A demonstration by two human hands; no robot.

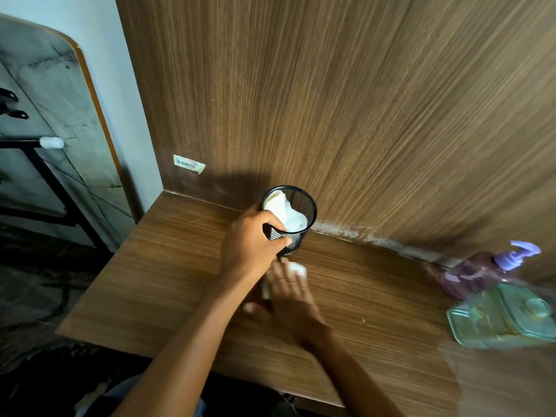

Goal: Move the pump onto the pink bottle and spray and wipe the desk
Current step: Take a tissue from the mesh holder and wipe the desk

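My left hand point(251, 245) grips a black mesh cup point(296, 233) that stands near the back of the wooden desk point(168, 275); white cloth or paper point(285, 213) sticks out of the cup. My right hand point(288, 291) lies flat on the desk just in front of the cup, pressing a white wipe point(298, 269) under its fingers. At the far right the pink bottle point(472, 275) lies tilted with a lilac pump point(517, 254) on its neck. The image is blurred there.
A green translucent bottle point(502, 319) lies on its side in front of the pink bottle. A wood-grain wall panel point(346, 100) rises behind the desk, with a barcode sticker point(189, 164). A folded table with black legs point(54, 139) leans left of the desk.
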